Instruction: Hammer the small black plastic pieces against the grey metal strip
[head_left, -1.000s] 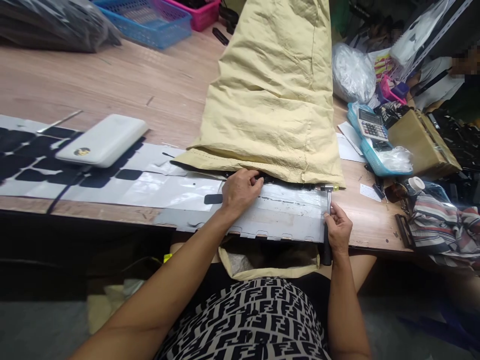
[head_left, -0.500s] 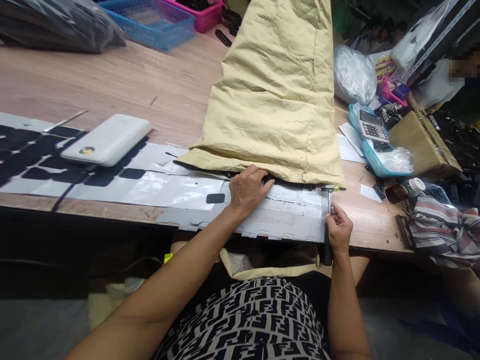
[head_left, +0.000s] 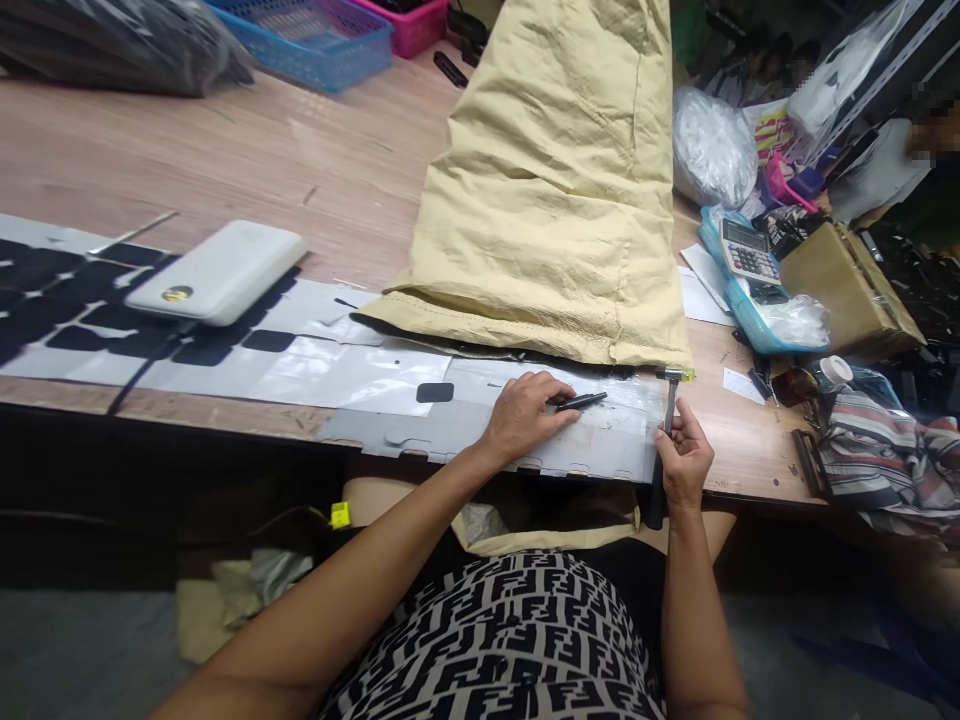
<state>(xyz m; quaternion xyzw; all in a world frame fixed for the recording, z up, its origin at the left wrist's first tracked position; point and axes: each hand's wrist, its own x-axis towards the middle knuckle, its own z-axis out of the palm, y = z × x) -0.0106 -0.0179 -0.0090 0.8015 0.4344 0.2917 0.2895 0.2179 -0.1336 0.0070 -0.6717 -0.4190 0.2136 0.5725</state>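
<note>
My left hand [head_left: 529, 412] is closed on a slim black piece [head_left: 582, 401], whose exact kind I cannot make out. It is just above the grey sheet [head_left: 480, 440] at the table's front edge. In my right hand [head_left: 685, 462] is a small hammer [head_left: 670, 420] with a black handle, held upright, its metal head with a yellow tip pointing away from me. Beyond both hands lies a large pale yellow cloth sack [head_left: 555, 220], its dark opening facing me.
On the left a white power bank [head_left: 217, 272] lies on a strip of black pads [head_left: 86, 318]. A blue basket [head_left: 322, 50] stands at the back. To the right are a calculator [head_left: 747, 250], a cardboard box [head_left: 844, 285] and a striped cloth [head_left: 870, 450].
My left hand has drawn back from the sack's opening towards me, with the black piece now showing in its fingers. My right hand keeps the hammer, shifted slightly right.
</note>
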